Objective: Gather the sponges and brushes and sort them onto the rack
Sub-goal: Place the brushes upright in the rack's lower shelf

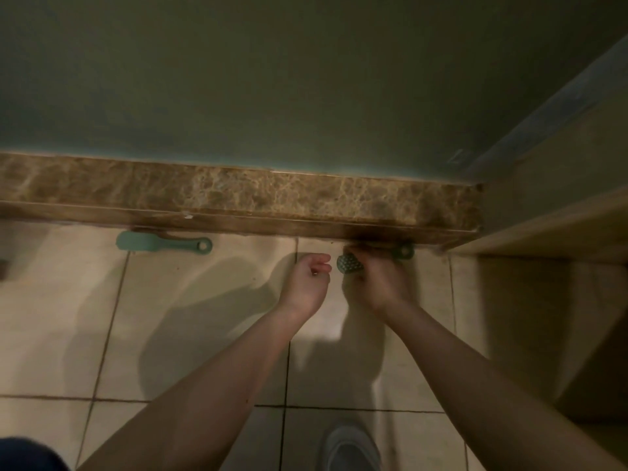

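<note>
A tiled floor (190, 317) meets a marble-patterned baseboard (272, 195) beneath a plain green wall; lighting is dim and the view slightly blurred.

The right hand (377, 280) is down at the foot of the baseboard, fingers wrapped around a green brush (350, 264). The bristle head protrudes on the hand's left side; the handle's ring end shows past the hand on its right side, against the baseboard. The left hand (306, 278) is just beside the bristle head, loosely curled and holding nothing, not touching the brush.

A second green brush (163, 243) lies flat on the floor, along the baseboard and well to the left of both hands. No rack and no sponges are in view.

Risks, as judged from this position:
- The grip sits near the head, so the long handle may swing and strike the baseboard during the lift.
- The second brush blends with the floor shadows and may be overlooked.
</note>
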Tool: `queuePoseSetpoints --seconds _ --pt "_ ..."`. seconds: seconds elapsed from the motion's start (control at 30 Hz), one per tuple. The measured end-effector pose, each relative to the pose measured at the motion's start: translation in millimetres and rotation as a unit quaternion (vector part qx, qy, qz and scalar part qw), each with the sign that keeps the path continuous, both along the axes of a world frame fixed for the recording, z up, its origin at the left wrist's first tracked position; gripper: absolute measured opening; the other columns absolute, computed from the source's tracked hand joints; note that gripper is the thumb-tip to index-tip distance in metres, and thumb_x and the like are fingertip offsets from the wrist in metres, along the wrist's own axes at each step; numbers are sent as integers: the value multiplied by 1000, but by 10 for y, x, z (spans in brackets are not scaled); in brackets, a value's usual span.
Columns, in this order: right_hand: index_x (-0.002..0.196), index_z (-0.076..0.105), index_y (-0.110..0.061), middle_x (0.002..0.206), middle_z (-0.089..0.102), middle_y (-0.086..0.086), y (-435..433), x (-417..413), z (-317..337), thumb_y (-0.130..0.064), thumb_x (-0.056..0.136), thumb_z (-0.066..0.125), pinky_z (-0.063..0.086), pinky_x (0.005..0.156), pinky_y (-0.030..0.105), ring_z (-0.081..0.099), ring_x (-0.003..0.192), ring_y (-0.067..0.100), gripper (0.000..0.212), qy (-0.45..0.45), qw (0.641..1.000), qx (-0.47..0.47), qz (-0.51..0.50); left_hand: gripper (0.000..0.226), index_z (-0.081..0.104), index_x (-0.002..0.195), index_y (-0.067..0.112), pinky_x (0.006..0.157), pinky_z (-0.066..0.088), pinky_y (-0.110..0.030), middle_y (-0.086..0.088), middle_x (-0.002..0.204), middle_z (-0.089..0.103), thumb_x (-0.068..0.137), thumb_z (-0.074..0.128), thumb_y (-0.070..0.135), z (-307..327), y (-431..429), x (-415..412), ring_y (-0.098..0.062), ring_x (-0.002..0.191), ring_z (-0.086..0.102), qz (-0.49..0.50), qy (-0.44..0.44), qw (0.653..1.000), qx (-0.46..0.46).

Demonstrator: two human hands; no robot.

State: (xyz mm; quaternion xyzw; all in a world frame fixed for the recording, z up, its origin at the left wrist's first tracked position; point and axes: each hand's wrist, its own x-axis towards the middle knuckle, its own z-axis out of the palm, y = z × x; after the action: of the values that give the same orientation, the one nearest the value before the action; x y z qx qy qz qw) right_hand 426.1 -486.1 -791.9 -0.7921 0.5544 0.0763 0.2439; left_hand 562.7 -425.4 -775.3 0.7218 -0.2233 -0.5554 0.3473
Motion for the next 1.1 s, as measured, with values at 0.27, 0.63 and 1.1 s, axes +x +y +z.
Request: queuePoseSetpoints --seconds 0.27,0.63,1.1 --pt "118 61 -31 120 57 0 101 1 -74 -26 75 68 39 96 32 48 113 23 44 25 998 -35 45 31 57 110 11 69 43 -21 -3 97 60 90 41 -7 -76 180 -3 -16 85 57 41 5 999 3" --pt "91 76 -7 84 74 11 351 688 216 -18 84 73 56 72 39 68 78 18 13 -366 894 204 -158 24 54 116 13 67 54 -22 -10 103 64 102 35 16 20 395 242 -18 85 65 168 75 983 -24" --pt "66 66 0 57 51 -2 671 2058 52 -49 82 70 37 61 30 45 56 8 52 -320 902 287 -43 24 47 83 11 44 34 -23 -4 60 43 97 30 17 147 1009 1258 -12 39 37 287 59 956 -20"
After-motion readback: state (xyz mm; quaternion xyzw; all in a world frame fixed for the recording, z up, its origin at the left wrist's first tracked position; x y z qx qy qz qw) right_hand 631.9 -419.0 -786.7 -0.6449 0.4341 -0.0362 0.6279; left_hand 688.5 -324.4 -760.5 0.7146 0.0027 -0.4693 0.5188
